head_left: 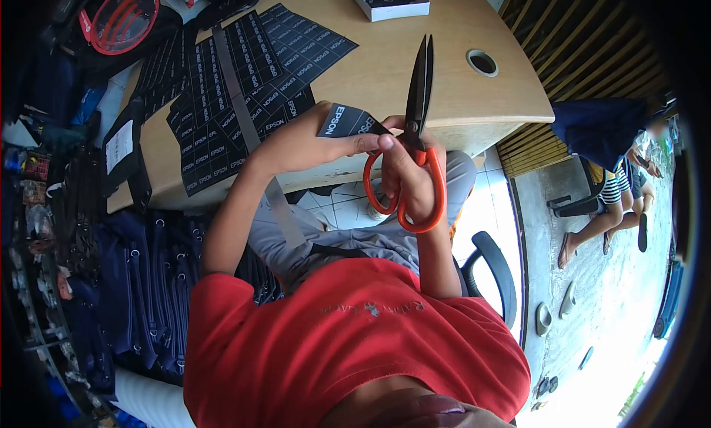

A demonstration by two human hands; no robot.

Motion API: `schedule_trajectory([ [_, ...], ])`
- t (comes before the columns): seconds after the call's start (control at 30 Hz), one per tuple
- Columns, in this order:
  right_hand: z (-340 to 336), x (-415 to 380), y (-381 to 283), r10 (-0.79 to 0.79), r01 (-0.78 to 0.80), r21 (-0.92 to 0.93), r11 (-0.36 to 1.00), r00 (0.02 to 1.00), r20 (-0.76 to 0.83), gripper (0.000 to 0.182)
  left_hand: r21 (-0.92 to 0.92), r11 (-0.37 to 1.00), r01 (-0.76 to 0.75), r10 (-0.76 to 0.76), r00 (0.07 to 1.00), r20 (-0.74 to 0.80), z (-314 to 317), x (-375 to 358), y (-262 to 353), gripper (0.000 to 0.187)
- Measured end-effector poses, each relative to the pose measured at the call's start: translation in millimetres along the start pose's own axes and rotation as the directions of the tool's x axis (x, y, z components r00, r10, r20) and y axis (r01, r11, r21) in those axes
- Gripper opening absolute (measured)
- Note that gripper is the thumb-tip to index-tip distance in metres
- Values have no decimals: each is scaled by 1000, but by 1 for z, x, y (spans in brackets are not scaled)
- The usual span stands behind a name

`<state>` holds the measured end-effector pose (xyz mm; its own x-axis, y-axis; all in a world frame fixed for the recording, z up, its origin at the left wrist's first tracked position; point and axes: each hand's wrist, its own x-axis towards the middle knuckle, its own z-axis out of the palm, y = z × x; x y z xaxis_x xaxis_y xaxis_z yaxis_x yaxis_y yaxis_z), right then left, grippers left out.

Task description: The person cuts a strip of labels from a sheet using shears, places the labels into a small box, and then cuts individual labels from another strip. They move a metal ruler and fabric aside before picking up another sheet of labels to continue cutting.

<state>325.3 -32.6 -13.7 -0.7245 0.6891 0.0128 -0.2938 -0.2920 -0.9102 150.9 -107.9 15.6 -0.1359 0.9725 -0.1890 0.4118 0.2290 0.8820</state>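
Observation:
My left hand [300,141] is closed on a small dark label piece [346,122] printed with EPSON, its thumb lying along the lower edge. Large scissors [419,95] with orange-red handles hang on my right hand [415,182], whose fingers pass through the loops. Their dark blades point away from me, nearly together. The tip of my right thumb meets the label piece's right corner, beside my left thumb. Both hands are above my lap at the desk's near edge. Some right-hand fingers are hidden behind the handles.
Black EPSON-printed sheets [222,95] overlap on the wooden desk [385,72], with a metal ruler [235,95] across them. A white box [389,2] stands at the back. Dark blue bags [152,280] hang at left. A chair armrest [495,276] is at right; a person [615,198] sits outside.

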Motion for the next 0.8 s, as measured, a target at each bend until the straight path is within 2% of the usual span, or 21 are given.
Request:
schedule_trajectory([
  [0.03,1,-1,-1,8,-14,-171,985,999,-37,17,2,998,-64,64,998,-3,2,-1,-1,27],
  [0.07,1,-2,1,11,-17,-169,985,999,-38,17,1,998,-60,60,998,-2,1,1,-3,27],
  [0.13,-2,-2,8,34,-35,-93,995,999,-17,14,140,976,-168,145,976,160,-1,4,-5,30],
  [0.17,-3,-2,11,37,-38,-85,996,999,-17,14,143,976,-163,140,978,155,-2,0,-4,30],
  [0.23,-8,-4,15,47,-49,-55,997,998,-33,14,280,955,-92,85,996,38,-6,-8,-1,33],
  [0.27,-11,-5,17,56,-58,-28,998,997,-58,14,285,955,-86,80,996,30,-11,-10,-7,33],
  [0.33,-23,-10,19,49,-55,-65,996,995,-81,16,534,845,4,156,955,-253,-28,-12,-33,36],
  [0.37,-28,-11,20,46,-52,-61,997,994,-104,16,651,758,41,223,921,-318,-37,-15,-45,36],
  [0.4,-34,-13,23,44,-52,-57,997,991,-129,17,667,734,126,185,908,-375,-44,-16,-53,37],
  [0.47,-43,-17,25,44,-52,-40,998,983,-180,19,711,691,133,209,905,-372,-55,-16,-68,36],
  [0.6,-58,-23,24,-3,-15,-73,997,971,-241,19,707,699,108,214,911,-352,-57,-13,-65,34],
  [0.67,-64,-25,25,-28,7,-76,997,963,-268,18,738,672,54,267,913,-310,-55,-13,-63,30],
  [0.8,-75,-28,26,-45,14,-95,995,942,-333,16,719,693,51,247,920,-303,-54,-10,-63,25],
])
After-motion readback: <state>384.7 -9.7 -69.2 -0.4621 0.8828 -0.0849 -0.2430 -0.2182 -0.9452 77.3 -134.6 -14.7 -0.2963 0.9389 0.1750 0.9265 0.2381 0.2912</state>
